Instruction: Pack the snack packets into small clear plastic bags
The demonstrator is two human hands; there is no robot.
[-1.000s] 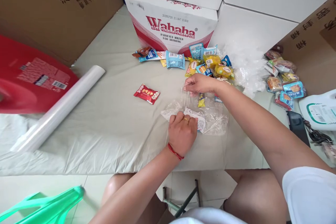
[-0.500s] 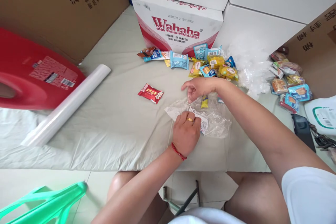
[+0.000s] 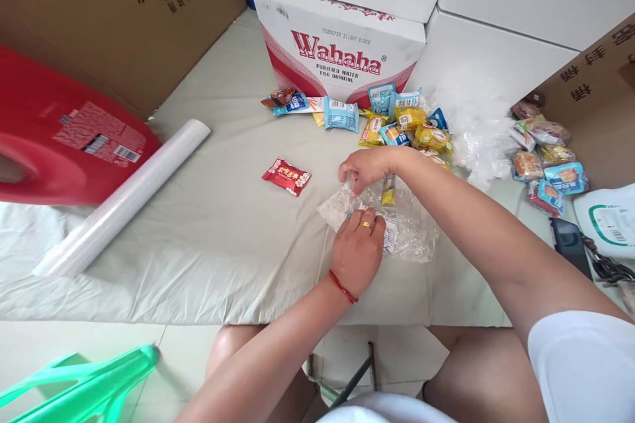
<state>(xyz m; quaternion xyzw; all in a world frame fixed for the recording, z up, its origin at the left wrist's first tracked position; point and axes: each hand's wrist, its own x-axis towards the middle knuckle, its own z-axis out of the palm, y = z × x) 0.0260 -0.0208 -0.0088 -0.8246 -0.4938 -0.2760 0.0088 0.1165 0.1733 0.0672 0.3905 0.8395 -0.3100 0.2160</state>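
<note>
A clear plastic bag (image 3: pixel 414 228) lies crinkled on the cloth-covered table, with a narrow yellow packet (image 3: pixel 389 190) showing in it. My left hand (image 3: pixel 358 248), with a ring and a red string bracelet, is closed at the bag's left part on a white printed snack packet (image 3: pixel 391 236). Most of that packet is hidden under my fingers and the film. Just beyond it, my right hand (image 3: pixel 368 168) pinches the bag's upper left edge. To the left of both hands lies a red snack packet (image 3: pixel 286 176), untouched.
Several snack packets (image 3: pixel 409 119) lie before the Wahaha carton (image 3: pixel 342 46). More clear bags (image 3: pixel 479 139) are heaped right of them, with another snack pile (image 3: pixel 550 152) beyond. A plastic film roll (image 3: pixel 129 195) and a red jug (image 3: pixel 74 139) stand at left.
My left hand has moved slightly right and up with the white packet, which now shows less. My right hand's fingers have closed onto the bag's edge.
</note>
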